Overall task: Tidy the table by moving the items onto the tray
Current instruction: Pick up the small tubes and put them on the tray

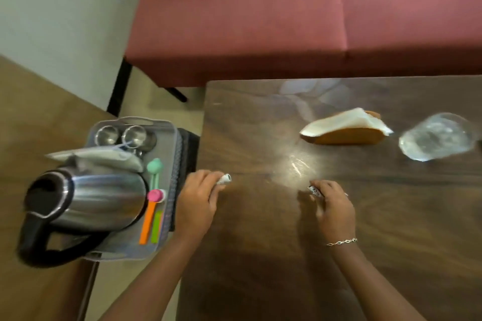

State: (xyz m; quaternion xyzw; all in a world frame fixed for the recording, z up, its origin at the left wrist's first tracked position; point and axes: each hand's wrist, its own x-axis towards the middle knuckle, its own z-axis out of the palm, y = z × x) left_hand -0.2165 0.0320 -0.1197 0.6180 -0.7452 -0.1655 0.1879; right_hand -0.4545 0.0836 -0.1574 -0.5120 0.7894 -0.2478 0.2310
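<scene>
My left hand (199,199) is at the dark wooden table's (260,255) left edge, closed around a small white object (224,179) that sticks out past the fingers. My right hand (332,204) rests mid-table, closed on another small white item with dark print (314,190). The grey tray (170,154) sits left of the table on a dark stand; it holds a steel kettle (86,206), two steel cups (122,135), a white pouch and coloured toothbrushes (152,206). On the table's far right lie a wooden napkin holder with white napkins (344,128) and a crumpled clear plastic bag (438,139).
A red sofa (287,15) stands just behind the table. A small clear wrapper (298,165) glints on the table between my hands. The tray's right half beside the toothbrushes shows bare grey surface. Wooden floor and a pale wall lie to the left.
</scene>
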